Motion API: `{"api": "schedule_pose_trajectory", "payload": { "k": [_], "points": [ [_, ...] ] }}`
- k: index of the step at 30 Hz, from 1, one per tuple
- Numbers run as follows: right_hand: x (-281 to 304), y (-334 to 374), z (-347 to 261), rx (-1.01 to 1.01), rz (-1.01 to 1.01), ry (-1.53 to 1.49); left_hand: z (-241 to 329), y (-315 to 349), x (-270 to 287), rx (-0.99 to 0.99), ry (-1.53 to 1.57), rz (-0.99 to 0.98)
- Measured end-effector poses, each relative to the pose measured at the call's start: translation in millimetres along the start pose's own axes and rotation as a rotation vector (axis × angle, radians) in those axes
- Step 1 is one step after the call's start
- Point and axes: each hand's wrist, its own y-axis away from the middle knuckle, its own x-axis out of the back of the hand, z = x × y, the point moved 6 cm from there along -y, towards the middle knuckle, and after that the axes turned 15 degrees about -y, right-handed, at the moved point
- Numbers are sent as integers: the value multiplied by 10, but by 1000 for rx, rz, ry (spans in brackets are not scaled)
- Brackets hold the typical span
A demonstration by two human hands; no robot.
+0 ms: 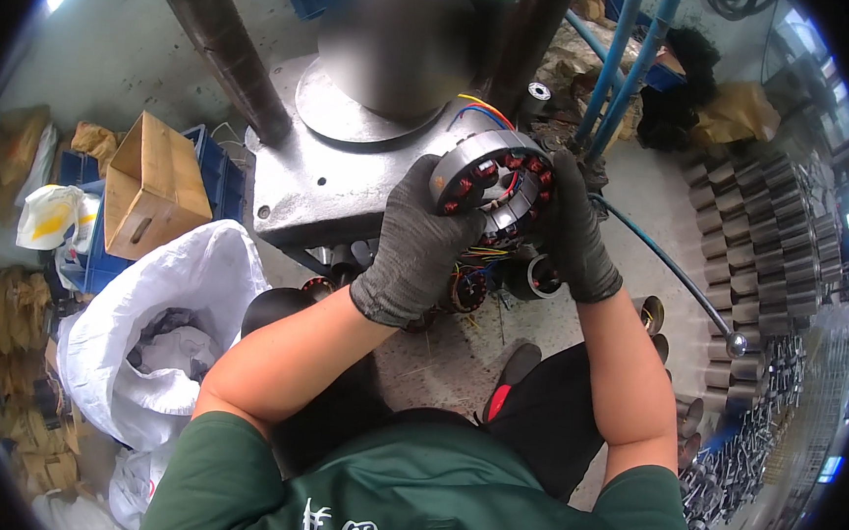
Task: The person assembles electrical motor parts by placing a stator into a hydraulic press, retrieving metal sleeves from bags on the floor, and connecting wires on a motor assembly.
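Observation:
Between my two gloved hands is a motor stator [471, 157], a grey metal ring with red-wrapped copper windings inside. Yellow, red and blue lead wires [487, 107] stick out past its far side. My left hand [416, 240], in a dark grey knit glove, grips the ring's left side. On the right side my right hand [576, 231], gloved alike, is closed round the rim; some of its fingers are hidden behind the ring. The stator is held tilted, its opening partly toward me, at the near edge of a metal press bed [321, 194].
A round press ram [395, 46] stands over the bed between dark columns. More stators [467, 290] lie below. At left are a white sack [93, 360] and a cardboard box [159, 187]. A ball-ended lever [736, 344] and stacked metal cylinders [771, 230] are at right.

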Motion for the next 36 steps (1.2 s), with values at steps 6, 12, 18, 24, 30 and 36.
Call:
{"api": "schedule_pose_trajectory", "payload": {
  "k": [6,12,18,24,30,36],
  "points": [
    [724,-576,-418,523,359,1381,-81,-145,263,117,240,79],
    [786,-740,-243,527,316,1654,67,-240,604,112,-82,198],
    [911,-726,-415,419,341,1684,84,-314,832,-62,-402,266],
    [525,-197,-384,69,152,773,65,-254,915,74,-111,229],
    [-112,429,-291,442,7,677,40,-253,784,108,202,202],
    [-336,764,-270,495,-201,331,-113,-301,714,151,453,120]
  ]
}}
